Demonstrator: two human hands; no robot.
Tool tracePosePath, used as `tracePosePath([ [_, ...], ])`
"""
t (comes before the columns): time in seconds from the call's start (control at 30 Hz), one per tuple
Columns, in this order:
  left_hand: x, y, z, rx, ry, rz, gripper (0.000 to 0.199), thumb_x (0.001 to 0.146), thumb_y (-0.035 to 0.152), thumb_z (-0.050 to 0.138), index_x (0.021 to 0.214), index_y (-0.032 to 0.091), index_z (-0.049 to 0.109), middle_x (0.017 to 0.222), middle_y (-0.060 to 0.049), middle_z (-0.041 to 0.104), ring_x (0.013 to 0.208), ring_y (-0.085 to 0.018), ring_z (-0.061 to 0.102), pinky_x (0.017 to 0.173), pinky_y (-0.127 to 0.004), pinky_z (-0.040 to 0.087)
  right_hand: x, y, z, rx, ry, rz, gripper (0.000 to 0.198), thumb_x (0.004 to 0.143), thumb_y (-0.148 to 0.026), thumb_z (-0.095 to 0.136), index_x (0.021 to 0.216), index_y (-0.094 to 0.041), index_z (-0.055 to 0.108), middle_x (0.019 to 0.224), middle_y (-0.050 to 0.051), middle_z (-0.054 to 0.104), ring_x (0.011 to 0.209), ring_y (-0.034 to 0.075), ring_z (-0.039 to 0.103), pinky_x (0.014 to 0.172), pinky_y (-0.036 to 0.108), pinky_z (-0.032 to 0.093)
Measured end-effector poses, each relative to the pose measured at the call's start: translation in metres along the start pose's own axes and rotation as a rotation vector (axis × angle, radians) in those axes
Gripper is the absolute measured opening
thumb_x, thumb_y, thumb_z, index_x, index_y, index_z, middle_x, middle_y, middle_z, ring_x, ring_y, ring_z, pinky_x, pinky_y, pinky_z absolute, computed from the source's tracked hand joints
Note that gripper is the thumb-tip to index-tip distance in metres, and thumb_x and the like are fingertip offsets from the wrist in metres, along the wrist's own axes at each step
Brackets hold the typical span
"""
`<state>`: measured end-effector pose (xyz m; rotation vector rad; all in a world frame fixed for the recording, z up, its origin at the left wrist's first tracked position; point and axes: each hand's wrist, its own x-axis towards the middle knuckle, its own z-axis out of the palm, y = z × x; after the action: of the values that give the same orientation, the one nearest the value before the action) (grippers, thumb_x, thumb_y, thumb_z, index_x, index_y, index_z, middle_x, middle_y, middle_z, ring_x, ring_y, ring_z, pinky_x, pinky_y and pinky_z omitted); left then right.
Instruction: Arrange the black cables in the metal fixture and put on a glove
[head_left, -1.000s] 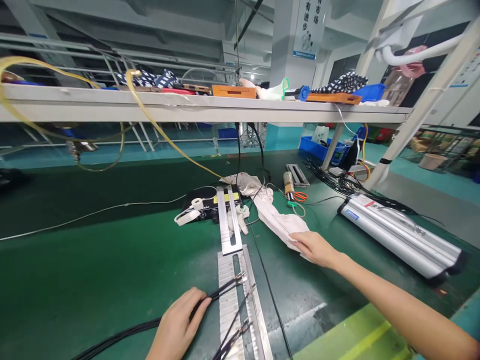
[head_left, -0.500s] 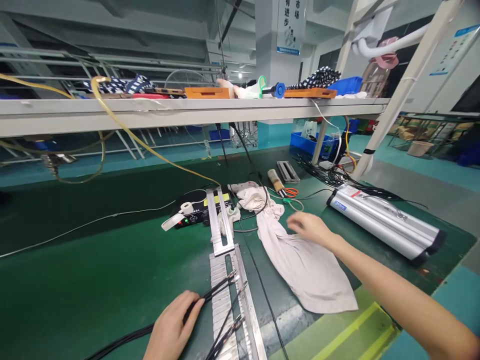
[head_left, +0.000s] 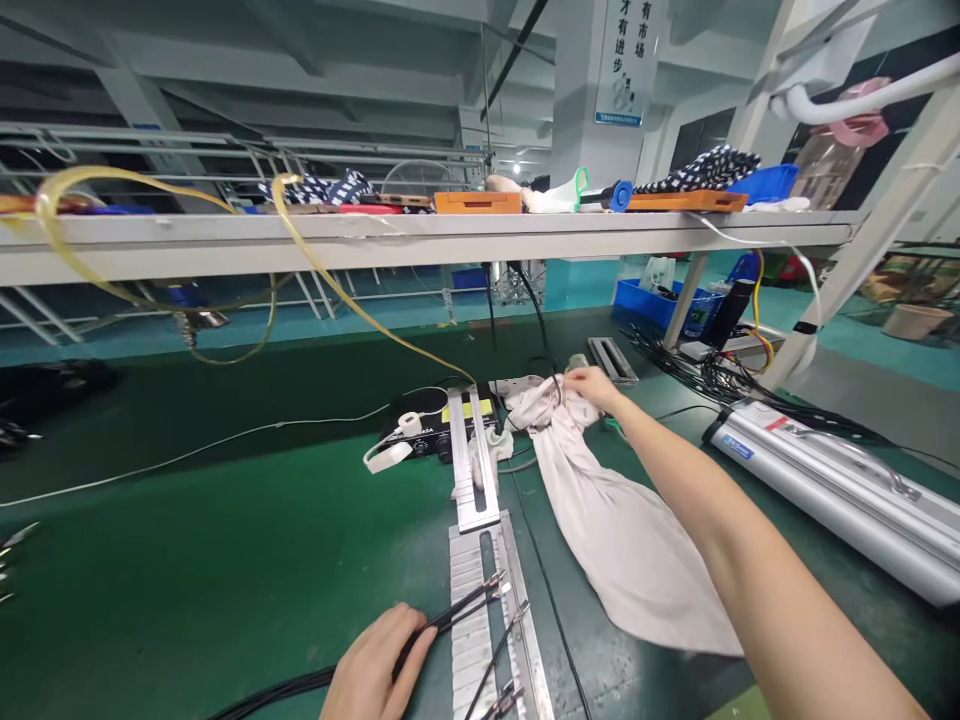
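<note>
Right hand (head_left: 594,388): shifted forward since the earlier frame, from above the cloth's middle to its bunched far end; fingers drawn together against the fabric, whether gripping cannot be told.

Cloth (head_left: 622,545): pale, one piece; on the bench (head_left: 247,570), right of the plate; bunched at far end, spread broad at near end, partly behind the right forearm.

Left hand (head_left: 379,662): closed round black cables (head_left: 457,608), thumb and fingers on the bundle; metal tips over the plate.

Plate (head_left: 466,625): metal, ridged, slotted; further black cables at its near end.

Frame (head_left: 459,465): metal, slotted; beyond the plate, its far part across the box.

Box (head_left: 426,440): black, knobs in front, yellow label.

Case (head_left: 832,500): silver, handled; far right.

Shelf (head_left: 390,245): white-edged, above the bench.
</note>
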<state>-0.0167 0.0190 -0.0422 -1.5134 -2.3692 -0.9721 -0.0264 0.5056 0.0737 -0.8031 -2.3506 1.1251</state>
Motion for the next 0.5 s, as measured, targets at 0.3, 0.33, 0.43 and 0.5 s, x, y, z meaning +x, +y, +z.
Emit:
tracePosePath([
  [0.3, -0.002, -0.003, 0.003, -0.025, 0.014, 0.007, 0.024, 0.101, 0.041, 0.047, 0.090, 0.024, 0.061, 0.084, 0.000, 0.065, 0.075, -0.013, 0.066, 0.067, -0.019, 0.052, -0.064, 0.014, -0.049, 0.295, -0.254, 0.381, 0.029, 0.092, -0.033, 0.070, 0.079, -0.008, 0.060, 0.059, -0.004, 0.052, 0.047, 0.004, 0.045, 0.048, 0.016, 0.043],
  [0.33, -0.003, -0.004, 0.003, -0.027, 0.005, -0.003, 0.024, 0.101, 0.041, 0.048, 0.091, 0.024, 0.060, 0.084, 0.000, 0.065, 0.076, -0.013, 0.066, 0.068, -0.019, 0.052, -0.071, 0.010, -0.060, 0.330, -0.293, 0.404, 0.026, 0.088, -0.028, 0.074, 0.077, -0.008, 0.060, 0.058, -0.003, 0.052, 0.046, 0.004, 0.044, 0.047, 0.015, 0.041],
  [0.43, -0.007, -0.007, -0.001, -0.031, -0.017, -0.039, 0.023, 0.101, 0.043, 0.048, 0.096, 0.024, 0.060, 0.088, 0.000, 0.065, 0.077, -0.013, 0.065, 0.068, -0.020, 0.052, -0.085, -0.008, -0.089, 0.501, -0.301, 0.382, 0.017, 0.089, -0.024, 0.071, 0.085, -0.009, 0.065, 0.070, 0.003, 0.061, 0.055, 0.006, 0.052, 0.053, 0.017, 0.046],
  [0.5, -0.003, -0.003, -0.011, 0.018, -0.004, -0.048, 0.023, 0.099, 0.045, 0.051, 0.104, 0.024, 0.059, 0.096, -0.002, 0.066, 0.082, -0.015, 0.066, 0.069, -0.022, 0.054, -0.091, -0.021, -0.097, 0.628, -0.263, 0.347, 0.016, 0.097, -0.027, 0.060, 0.098, -0.012, 0.066, 0.087, 0.008, 0.067, 0.069, 0.010, 0.061, 0.064, 0.022, 0.053],
])
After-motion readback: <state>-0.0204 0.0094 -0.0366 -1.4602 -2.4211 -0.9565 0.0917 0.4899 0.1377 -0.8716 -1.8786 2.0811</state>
